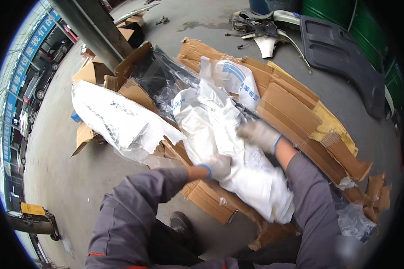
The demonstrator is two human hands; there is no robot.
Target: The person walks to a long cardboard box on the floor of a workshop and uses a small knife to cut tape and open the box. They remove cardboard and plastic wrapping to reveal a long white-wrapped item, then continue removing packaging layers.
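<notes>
Both my hands wear pale work gloves with blue cuffs. My left hand (218,167) is closed on a crumpled white plastic wrap (211,121), at its near left side. The wrap stretches over a pile of flattened cardboard (292,105), its near end bunched and blurred. My right hand (259,135) is over the wrap's right side, its fingers smeared by motion, so I cannot tell whether they grip it. A second white plastic sheet (121,119) lies to the left, and clear plastic film (166,71) is bunched beyond.
A steel post (96,31) rises behind the pile. At the back right lie a dark grey panel (336,49), white car body parts (269,42) and green drums (368,27). A yellow sack (334,127) shows under the cardboard. My shoe (180,223) stands near the pile.
</notes>
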